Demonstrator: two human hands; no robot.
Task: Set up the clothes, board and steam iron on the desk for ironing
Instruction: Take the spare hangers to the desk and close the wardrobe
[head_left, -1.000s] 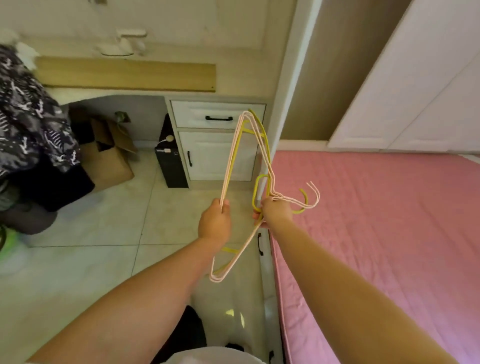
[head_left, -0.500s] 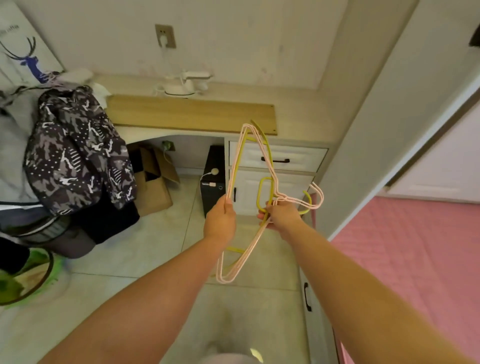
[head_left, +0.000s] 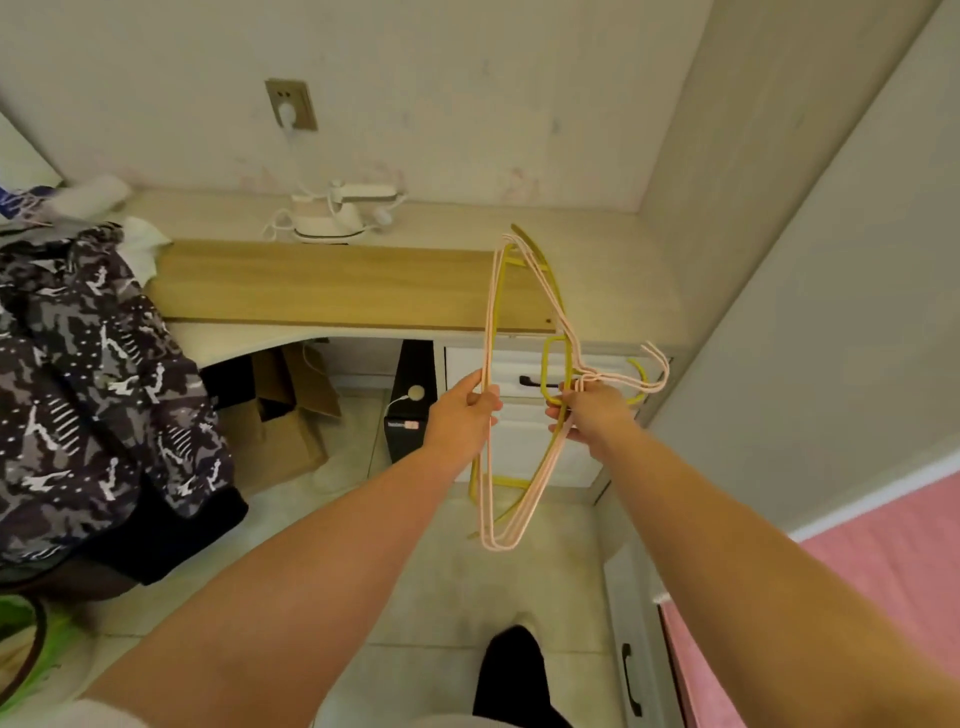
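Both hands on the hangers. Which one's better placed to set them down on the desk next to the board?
Probably right. The right hand grips the hangers at the hook necks, nearer the bare desk right of the board. The left hand only steadies one side.

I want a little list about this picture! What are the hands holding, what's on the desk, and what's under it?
left hand: grips the hangers' straight bars
right hand: grips the hangers near their hooks
hangers: pink and yellow bunch, held in the air in front of the desk
desk: holds the wooden board and white steam iron
clothes: patterned pile at the left
under desk: cardboard box, black computer tower
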